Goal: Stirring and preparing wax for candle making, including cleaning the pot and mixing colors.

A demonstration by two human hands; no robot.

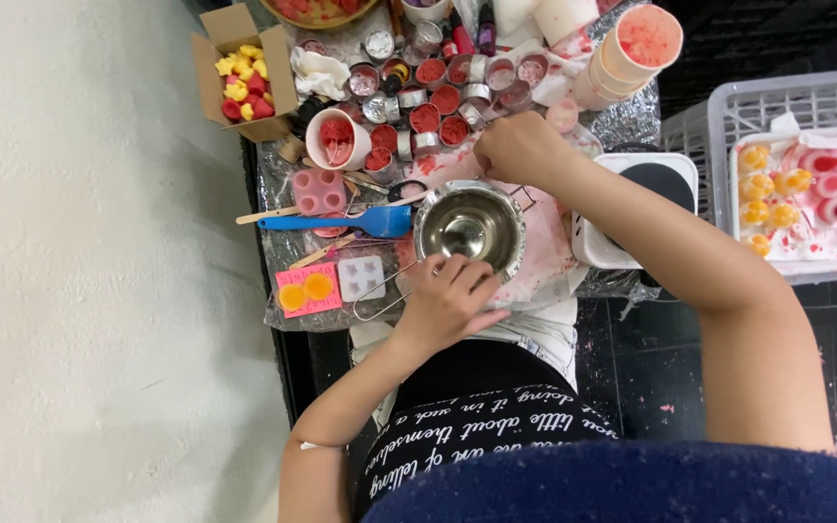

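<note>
Overhead, a foil-covered desk (293,315) is crowded with craft things: at the right a white crate (777,97) holds a tray of yellow and pink pieces, and beside it sits a white hotplate with a dark round top (656,184). Near the middle stands a steel bowl (470,225), hemmed in by a blue spatula (341,222) on its left and a cluster of small round metal moulds filled with red wax (428,97) beyond it. A cardboard box of yellow and red shapes (242,82) sits at the far left corner. The left hand (449,302) rests on the bowl's near rim, fingers curled together against it. The right hand (520,150) hovers past the bowl's far rim, fingers bunched downward; what they pinch I cannot tell.
</note>
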